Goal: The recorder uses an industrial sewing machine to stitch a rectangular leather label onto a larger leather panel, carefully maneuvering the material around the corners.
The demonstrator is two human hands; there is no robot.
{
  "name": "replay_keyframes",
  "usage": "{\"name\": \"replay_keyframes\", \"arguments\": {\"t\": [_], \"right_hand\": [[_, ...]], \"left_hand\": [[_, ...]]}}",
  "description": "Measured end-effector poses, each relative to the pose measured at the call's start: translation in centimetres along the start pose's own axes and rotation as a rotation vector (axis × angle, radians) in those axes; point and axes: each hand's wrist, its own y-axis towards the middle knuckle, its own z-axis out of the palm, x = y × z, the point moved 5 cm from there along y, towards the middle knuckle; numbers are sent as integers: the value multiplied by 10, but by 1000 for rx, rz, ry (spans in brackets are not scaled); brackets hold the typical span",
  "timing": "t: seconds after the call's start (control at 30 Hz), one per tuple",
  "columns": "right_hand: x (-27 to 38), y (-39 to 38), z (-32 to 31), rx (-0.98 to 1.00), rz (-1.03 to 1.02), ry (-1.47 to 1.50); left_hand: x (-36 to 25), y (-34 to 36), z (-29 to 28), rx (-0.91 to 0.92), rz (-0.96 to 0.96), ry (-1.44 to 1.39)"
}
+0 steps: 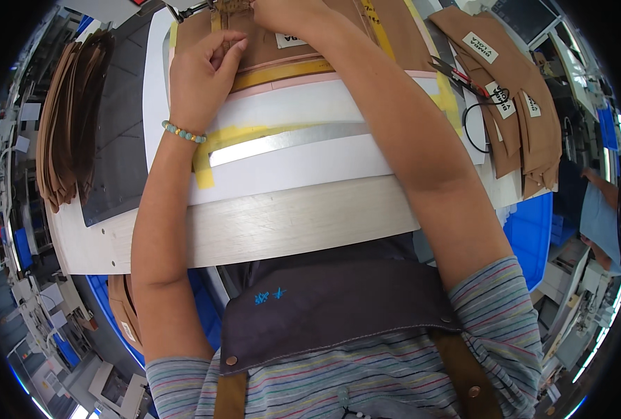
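My left hand (211, 66), with a beaded bracelet (183, 133) on its wrist, rests over the left side of a brown panel (261, 50). Its fingers are loosely curled and nothing shows in them. Yellow ruler-like strips (282, 73) frame the panel, which carries a white label (291, 40). My right hand (289, 15) reaches over the panel at the top edge, by a small metal mechanism (230, 7). The picture's edge and the hand itself hide most of its fingers, so its grip does not show.
A stack of brown pieces (73, 119) lies at the left, and labelled brown pieces (534, 119) at the right. Red-handled scissors (461, 77) and a black cord (468, 129) lie beside them. Blue bins (530, 237) stand below the table edge (289, 223). Another person (600, 209) is at far right.
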Motion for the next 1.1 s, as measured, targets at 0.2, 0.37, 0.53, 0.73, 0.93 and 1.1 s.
{"name": "replay_keyframes", "arguments": {"t": [0.2, 0.37, 0.53, 0.73, 0.93, 1.1], "right_hand": [[-17, 8, -6, -159, 165, 294], [-19, 9, 20, -36, 482, 1135], [-18, 12, 26, 3, 385, 1188], [8, 11, 17, -42, 464, 916], [-12, 24, 32, -78, 491, 754], [-16, 23, 40, -48, 282, 290]], "left_hand": [[-1, 0, -2, -14, 12, -14], [-2, 0, 1, 10, -23, -31], [-4, 3, 4, 2, 24, -16], [5, -5, -4, 2, -29, -12], [-2, 0, 3, 11, -14, -29], [5, 1, 6, -15, -3, -48]]}}
